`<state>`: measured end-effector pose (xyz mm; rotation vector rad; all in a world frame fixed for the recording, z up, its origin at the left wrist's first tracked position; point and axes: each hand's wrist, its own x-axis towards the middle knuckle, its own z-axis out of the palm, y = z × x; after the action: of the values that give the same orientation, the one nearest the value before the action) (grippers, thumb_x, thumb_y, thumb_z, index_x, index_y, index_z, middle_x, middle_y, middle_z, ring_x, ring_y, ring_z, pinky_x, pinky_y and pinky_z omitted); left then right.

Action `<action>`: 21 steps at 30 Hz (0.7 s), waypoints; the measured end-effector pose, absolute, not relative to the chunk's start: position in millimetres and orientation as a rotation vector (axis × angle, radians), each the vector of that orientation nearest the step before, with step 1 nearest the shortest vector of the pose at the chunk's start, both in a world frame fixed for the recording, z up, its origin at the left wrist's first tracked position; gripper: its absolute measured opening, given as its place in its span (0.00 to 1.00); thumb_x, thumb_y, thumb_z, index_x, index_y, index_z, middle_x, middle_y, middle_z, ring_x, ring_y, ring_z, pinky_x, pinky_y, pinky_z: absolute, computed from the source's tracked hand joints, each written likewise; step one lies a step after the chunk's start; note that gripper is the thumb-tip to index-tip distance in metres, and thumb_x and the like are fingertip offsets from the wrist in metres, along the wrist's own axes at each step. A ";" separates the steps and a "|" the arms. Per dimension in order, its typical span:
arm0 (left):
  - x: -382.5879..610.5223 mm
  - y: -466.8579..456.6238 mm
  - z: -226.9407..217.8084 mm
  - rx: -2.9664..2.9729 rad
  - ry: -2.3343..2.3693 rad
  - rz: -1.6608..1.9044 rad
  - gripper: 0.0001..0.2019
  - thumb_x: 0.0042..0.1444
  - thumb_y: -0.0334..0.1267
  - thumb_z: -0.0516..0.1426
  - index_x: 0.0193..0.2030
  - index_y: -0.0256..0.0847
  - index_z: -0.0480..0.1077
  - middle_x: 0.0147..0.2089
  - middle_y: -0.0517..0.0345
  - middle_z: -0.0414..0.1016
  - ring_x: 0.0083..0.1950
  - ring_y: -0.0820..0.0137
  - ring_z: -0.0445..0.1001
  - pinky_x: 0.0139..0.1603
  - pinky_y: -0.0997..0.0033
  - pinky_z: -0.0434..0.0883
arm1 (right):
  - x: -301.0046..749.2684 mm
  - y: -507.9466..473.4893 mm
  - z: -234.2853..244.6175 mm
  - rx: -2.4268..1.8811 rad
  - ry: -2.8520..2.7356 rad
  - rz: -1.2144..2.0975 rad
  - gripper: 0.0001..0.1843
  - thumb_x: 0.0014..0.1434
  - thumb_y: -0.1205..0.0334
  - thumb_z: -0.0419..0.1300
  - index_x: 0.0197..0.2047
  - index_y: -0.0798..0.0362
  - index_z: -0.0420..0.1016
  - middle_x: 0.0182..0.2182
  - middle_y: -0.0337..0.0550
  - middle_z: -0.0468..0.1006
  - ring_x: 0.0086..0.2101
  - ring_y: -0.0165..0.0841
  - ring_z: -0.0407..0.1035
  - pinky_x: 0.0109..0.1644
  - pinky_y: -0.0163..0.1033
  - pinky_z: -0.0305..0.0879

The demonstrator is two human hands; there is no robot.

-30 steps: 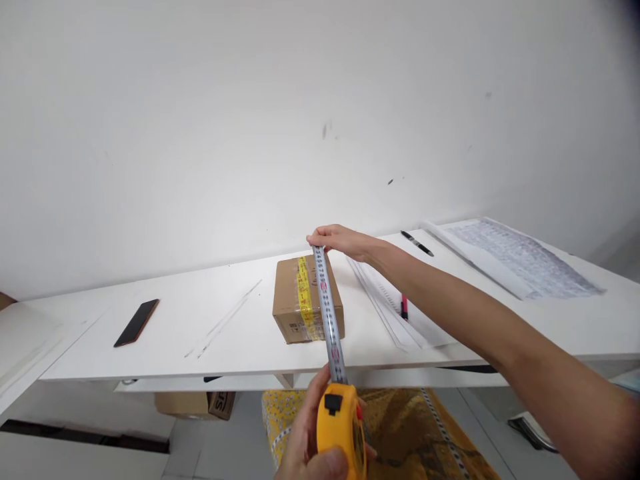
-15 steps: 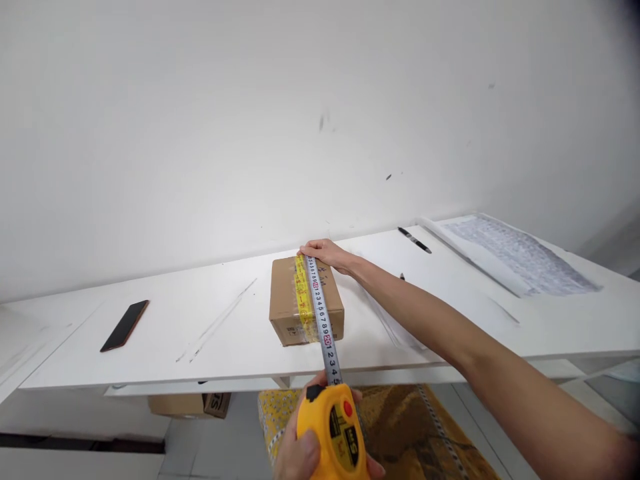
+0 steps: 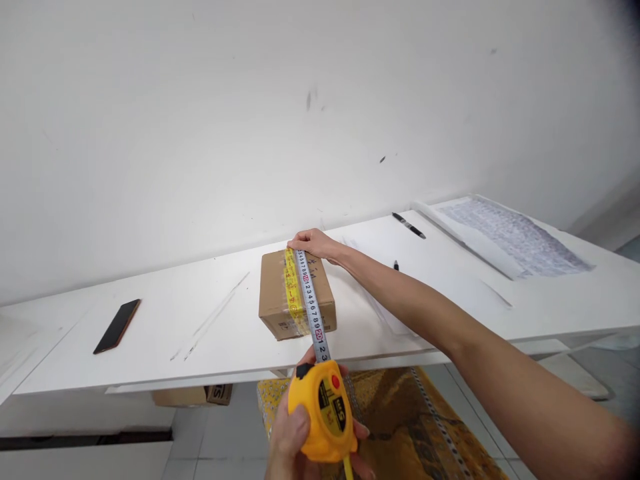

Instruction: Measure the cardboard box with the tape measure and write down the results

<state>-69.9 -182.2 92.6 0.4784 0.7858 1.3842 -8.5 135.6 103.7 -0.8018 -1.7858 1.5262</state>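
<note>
My left hand (image 3: 289, 433) is closed around a yellow tape measure (image 3: 323, 413) in front of the shelf's near edge. The metal tape (image 3: 309, 300) runs from it across the top of a small cardboard box (image 3: 273, 287). Markings up to a little past 20 show outside the case. Beyond the box's far edge, my right hand (image 3: 315, 244) pinches the tape's end; its tip is hidden by the fingers. Yellow printed packing tape (image 3: 292, 287) lies along the box top, left of the metal tape.
A phone (image 3: 117, 327) lies on the white shelf (image 3: 210, 320) at the left. To the right are a pen (image 3: 409, 225), white paper (image 3: 435, 293) and a printed sheet (image 3: 515, 233). Under the shelf sit another cardboard box (image 3: 185, 396) and yellow patterned fabric (image 3: 395, 413).
The tape measure in my left hand has come closer to the box, with less tape showing. My right hand stays at the far edge. The whole view has shifted slightly.
</note>
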 end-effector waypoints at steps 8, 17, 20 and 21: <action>-80.0 -179.3 89.4 0.505 0.935 1.549 0.30 0.51 0.51 0.66 0.61 0.46 0.71 0.58 0.43 0.74 0.40 0.55 0.80 0.31 0.63 0.79 | 4.1 129.6 114.0 -0.738 -1.650 1.363 0.25 0.57 0.38 0.59 0.32 0.54 0.76 0.36 0.45 0.79 0.36 0.34 0.69 0.41 0.39 0.62; -176.7 -191.4 112.1 0.871 1.238 1.711 0.38 0.35 0.50 0.70 0.55 0.39 0.72 0.54 0.38 0.76 0.31 0.57 0.78 0.20 0.67 0.74 | 66.5 67.8 98.9 -0.922 -1.572 1.194 0.15 0.61 0.50 0.59 0.34 0.53 0.76 0.33 0.44 0.78 0.34 0.32 0.69 0.42 0.41 0.65; -206.7 -183.4 121.6 0.921 1.107 1.370 0.36 0.36 0.50 0.68 0.53 0.33 0.74 0.47 0.36 0.78 0.25 0.63 0.75 0.16 0.72 0.68 | 78.9 51.0 89.2 -0.895 -1.616 1.203 0.16 0.62 0.48 0.57 0.38 0.52 0.77 0.38 0.46 0.79 0.35 0.33 0.70 0.42 0.42 0.67; -214.3 -178.6 123.8 0.935 1.075 1.278 0.36 0.37 0.50 0.67 0.53 0.32 0.74 0.46 0.37 0.78 0.24 0.65 0.73 0.17 0.72 0.69 | 82.0 47.6 88.6 -0.867 -1.605 1.209 0.17 0.63 0.47 0.56 0.41 0.52 0.77 0.40 0.46 0.79 0.36 0.33 0.70 0.43 0.43 0.68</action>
<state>-214.3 -178.6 123.8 0.9352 1.0745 1.2775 82.0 47.6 88.6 -0.8670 -1.6046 1.2087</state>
